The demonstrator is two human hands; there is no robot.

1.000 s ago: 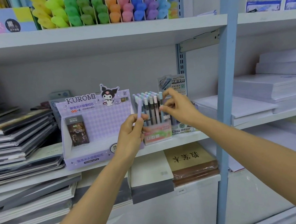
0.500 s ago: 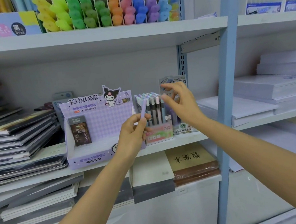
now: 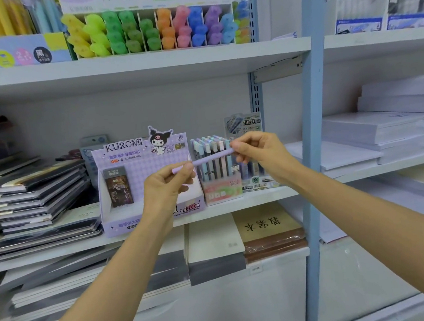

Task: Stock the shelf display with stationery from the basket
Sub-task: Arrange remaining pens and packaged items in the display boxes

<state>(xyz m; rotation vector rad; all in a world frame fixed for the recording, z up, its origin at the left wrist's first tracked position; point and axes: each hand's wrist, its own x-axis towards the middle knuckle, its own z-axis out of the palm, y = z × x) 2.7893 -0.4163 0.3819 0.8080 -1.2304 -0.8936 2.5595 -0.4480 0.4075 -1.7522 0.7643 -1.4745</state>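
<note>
In front of the pen box, our left hand and right hand pinch the lilac pen level by its ends; next, probably, stand it upright in a free slot.

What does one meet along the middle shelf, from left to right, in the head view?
Stack of dark notebooks → purple cardboard Kuromi display box → pink box of pastel pens → blue metal post → white paper stacks.

My pen: plain lilac. Kuromi box: lilac, checked. Highlighters: yellow, green, orange, pink, blue, purple. Post: pale blue. Notebooks: mostly black covers.
</note>
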